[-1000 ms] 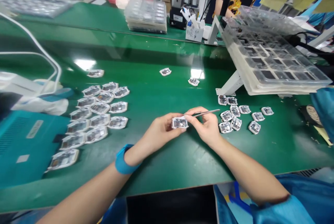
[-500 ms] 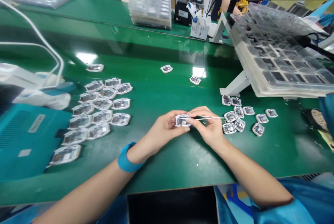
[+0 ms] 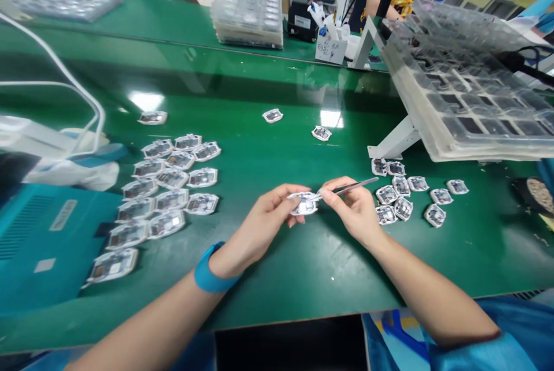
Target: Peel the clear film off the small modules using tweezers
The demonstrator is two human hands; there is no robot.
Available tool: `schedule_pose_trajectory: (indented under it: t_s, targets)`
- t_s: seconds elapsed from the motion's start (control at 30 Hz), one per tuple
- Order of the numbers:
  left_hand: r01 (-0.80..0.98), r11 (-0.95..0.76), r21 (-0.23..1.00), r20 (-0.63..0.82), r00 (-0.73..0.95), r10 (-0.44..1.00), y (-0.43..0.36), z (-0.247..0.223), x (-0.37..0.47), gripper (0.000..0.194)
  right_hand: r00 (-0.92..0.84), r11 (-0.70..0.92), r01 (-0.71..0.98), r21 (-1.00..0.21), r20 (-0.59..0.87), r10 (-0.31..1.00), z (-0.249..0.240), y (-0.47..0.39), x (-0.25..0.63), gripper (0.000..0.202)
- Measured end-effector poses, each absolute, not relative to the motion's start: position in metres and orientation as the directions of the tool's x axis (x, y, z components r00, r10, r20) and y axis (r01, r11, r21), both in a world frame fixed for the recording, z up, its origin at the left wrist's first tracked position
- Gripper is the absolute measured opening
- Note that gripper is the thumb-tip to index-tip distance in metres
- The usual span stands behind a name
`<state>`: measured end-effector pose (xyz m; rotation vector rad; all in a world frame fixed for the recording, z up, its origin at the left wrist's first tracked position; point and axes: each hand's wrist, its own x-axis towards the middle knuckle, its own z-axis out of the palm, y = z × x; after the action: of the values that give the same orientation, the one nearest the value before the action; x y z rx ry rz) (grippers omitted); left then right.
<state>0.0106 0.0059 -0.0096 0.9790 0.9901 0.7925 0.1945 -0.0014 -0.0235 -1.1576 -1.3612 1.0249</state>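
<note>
A small white-framed electronic unit is pinched between the thumb and fingers of my left hand, just above the green table. My right hand is closed on metal tweezers, whose tips reach the unit's upper edge. The tweezers' rear end points up to the right. Similar units lie in rows to the left of my left hand. Another group of units rests to the right of my right hand. A blue band circles my left wrist.
A tilted rack of clear trays stands at the right. Stacked trays and a white box of tools are at the back. A teal machine and white cables occupy the left. Part of a person shows behind the table.
The tweezers have turned in my right hand, and their tips are now at the unit. My left thumb has moved onto the unit's face. The view has shifted slightly.
</note>
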Motion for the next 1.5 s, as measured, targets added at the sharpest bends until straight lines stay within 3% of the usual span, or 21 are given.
schedule_pose_trajectory:
  t_s: [0.17, 0.37, 0.83, 1.5]
  targets:
    - [-0.120, 0.383, 0.916, -0.322, 0.348, 0.880, 0.0057, -0.0083, 0.0108, 0.028, -0.016, 0.029, 0.024, -0.999, 0.029, 0.999, -0.0224, 0.0022, 0.1951, 0.028]
    - [-0.084, 0.367, 0.926, -0.321, 0.334, 0.886, 0.0062, -0.0075, 0.0117, 0.031, 0.094, 0.098, 0.027, -0.995, 0.100, 0.991, -0.0176, 0.0000, 0.1947, 0.026]
    - [0.056, 0.194, 0.979, -0.201, 0.350, 0.915, 0.0039, -0.0079, 0.0101, 0.027, 0.024, 0.062, 0.059, -0.996, 0.064, 0.998, -0.0189, 0.0011, 0.1947, 0.020]
    - [-0.019, 0.302, 0.953, -0.273, 0.371, 0.887, 0.0042, -0.0039, 0.0105, 0.035, 0.000, 0.042, -0.109, -0.993, 0.042, 0.999, -0.0171, 0.0025, 0.1949, 0.023]
